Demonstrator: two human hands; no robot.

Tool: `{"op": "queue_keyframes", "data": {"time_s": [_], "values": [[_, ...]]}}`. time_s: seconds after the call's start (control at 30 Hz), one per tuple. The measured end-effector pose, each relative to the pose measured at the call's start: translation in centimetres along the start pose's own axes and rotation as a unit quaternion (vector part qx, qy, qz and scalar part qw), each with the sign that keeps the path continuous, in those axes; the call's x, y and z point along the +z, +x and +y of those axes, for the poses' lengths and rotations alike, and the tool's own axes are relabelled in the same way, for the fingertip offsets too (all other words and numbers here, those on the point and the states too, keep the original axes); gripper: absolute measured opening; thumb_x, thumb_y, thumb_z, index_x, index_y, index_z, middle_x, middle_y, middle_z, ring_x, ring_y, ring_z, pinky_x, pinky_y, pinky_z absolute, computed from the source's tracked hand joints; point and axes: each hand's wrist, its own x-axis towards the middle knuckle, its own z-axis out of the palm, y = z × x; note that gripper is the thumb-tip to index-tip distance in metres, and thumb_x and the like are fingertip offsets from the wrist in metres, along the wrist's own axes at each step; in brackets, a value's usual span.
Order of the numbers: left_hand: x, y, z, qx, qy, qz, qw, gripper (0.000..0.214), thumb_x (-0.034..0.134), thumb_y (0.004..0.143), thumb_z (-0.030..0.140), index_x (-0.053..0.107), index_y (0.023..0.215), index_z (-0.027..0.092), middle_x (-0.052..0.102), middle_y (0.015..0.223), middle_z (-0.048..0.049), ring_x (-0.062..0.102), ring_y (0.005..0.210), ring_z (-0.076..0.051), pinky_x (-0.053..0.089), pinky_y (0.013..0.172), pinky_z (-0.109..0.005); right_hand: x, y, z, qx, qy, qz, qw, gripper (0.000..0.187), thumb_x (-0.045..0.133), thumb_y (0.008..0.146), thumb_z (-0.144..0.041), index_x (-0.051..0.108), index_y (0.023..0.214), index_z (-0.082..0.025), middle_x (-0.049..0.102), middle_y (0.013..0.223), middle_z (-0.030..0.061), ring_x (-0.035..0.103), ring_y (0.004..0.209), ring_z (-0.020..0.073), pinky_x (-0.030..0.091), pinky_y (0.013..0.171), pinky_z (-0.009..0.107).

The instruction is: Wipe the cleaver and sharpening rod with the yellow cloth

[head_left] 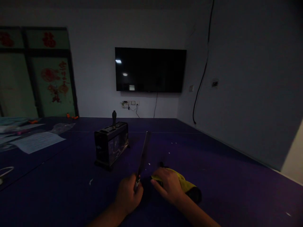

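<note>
My left hand [129, 194] is closed round the near end of a thin, dark, flat strip [144, 151], which points up and away from me, nearly edge-on. To the right, my right hand [169, 184] curls over a yellow-and-black tool [186, 183] lying on the purple tabletop. Its shape suggests a cordless drill, but my fingers cover part of it. Beyond my left hand stands a black box-shaped case [111, 143] with a shiny, clear-looking side. A screwdriver [114, 116] with a dark handle stands upright at its top.
Papers [39, 142] and clear plastic lie on the table's left side, with a white cable [7, 170] nearer me. White scraps [91, 182] dot the purple tabletop [224, 176]. Behind it hangs a television [151, 69]; a black cable [201, 82] runs down the right wall.
</note>
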Motion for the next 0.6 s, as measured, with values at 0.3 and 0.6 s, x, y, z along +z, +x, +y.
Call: {"op": "queue_keyframes", "data": {"time_s": [0.3, 0.6], "values": [[-0.1, 0.0, 1.7, 0.037, 0.207, -0.174, 0.962, 0.029, 0.039, 0.077, 0.017, 0.056, 0.101, 0.016, 0.062, 0.091, -0.0129, 0.056, 0.084, -0.025, 0.042, 0.074, -0.035, 0.9, -0.4, -1.2, 0.087, 0.181, 0.099, 0.975, 0.044, 0.041, 0.081, -0.054, 0.060, 0.070, -0.016, 0.060, 0.064, 0.0036, 0.055, 0.059, 0.0168, 0.039, 0.056, 0.025], [-0.2, 0.4, 1.9, -0.058, 0.108, -0.114, 0.986, 0.019, 0.055, 0.070, 0.027, 0.059, 0.086, 0.019, 0.063, 0.086, -0.0088, 0.055, 0.081, -0.024, 0.039, 0.072, -0.032, 1.9, -0.1, -1.4, 0.182, 0.319, 0.156, 0.917, 0.044, 0.047, 0.079, -0.054, 0.054, 0.058, -0.016, 0.053, 0.055, 0.0007, 0.049, 0.054, 0.0135, 0.040, 0.050, 0.023]]}}
